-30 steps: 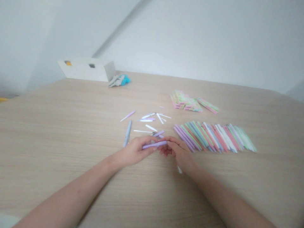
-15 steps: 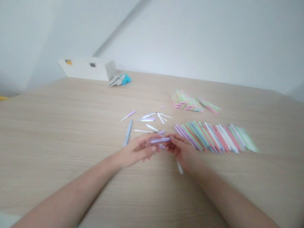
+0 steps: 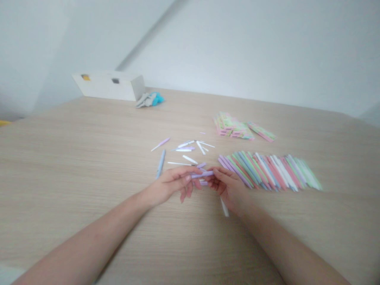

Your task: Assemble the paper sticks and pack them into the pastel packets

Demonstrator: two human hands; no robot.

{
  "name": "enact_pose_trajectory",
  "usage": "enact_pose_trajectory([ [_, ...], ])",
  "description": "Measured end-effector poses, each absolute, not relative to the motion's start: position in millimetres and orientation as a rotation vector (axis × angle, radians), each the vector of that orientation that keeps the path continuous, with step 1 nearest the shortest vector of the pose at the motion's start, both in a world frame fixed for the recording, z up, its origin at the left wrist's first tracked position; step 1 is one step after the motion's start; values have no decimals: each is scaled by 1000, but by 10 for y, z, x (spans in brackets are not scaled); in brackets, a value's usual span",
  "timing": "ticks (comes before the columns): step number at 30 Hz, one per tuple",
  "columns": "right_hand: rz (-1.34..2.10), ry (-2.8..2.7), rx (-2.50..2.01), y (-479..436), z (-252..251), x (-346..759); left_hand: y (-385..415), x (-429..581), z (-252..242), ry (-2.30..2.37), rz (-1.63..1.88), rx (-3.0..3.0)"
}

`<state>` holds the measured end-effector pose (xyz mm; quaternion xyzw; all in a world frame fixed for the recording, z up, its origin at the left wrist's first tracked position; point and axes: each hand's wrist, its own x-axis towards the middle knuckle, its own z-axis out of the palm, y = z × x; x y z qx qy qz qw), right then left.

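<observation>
A purple pen (image 3: 202, 174) lies level between my two hands, one end in each. My left hand (image 3: 175, 182) pinches its left end between thumb and forefinger, the other fingers hanging loosely below. At the opposite end, the fingertips of my right hand (image 3: 227, 186) are closed on it. Loose white pen parts (image 3: 190, 159) and purple pieces lie on the table just beyond the hands. A blue pen (image 3: 160, 163) rests beside my left hand. Under my right wrist a white piece (image 3: 225, 208) sticks out, partly hidden.
To the right lies a long row of pastel pens (image 3: 270, 172). Behind it are stacked pink and green packets (image 3: 233, 126) and a single packet (image 3: 261, 131). A white box (image 3: 109, 87) and a grey and blue crumpled item (image 3: 150, 99) stand at the back left, near the wall.
The fingers of my left hand have shifted on the purple pen, and its lower fingers have spread downward. My right hand has stayed nearly in place.
</observation>
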<state>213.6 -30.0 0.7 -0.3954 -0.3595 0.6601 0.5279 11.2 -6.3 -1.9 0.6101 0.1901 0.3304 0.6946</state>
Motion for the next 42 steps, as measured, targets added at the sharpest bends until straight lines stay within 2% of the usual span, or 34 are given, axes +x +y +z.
enact_pose_trajectory([
  [11, 1461, -1018, -1009, -306, -48, 2122, -59, 124, -17, 587, 737, 1440],
  [16, 1326, -1260, -1111, -349, 3, 2085, -54, 132, -22, 772, 560, 1687],
  [22, 1457, -1178, -1019, -356, -29, 2087, -32, 114, -17, 746, 568, 1937],
  [34, 1548, -1115, -974, -353, -57, 2097, -69, 116, 31, 723, 489, 1862],
  [42, 1245, -1113, -1097, -273, -17, 2225, -90, 113, 65, 677, 368, 1755],
])
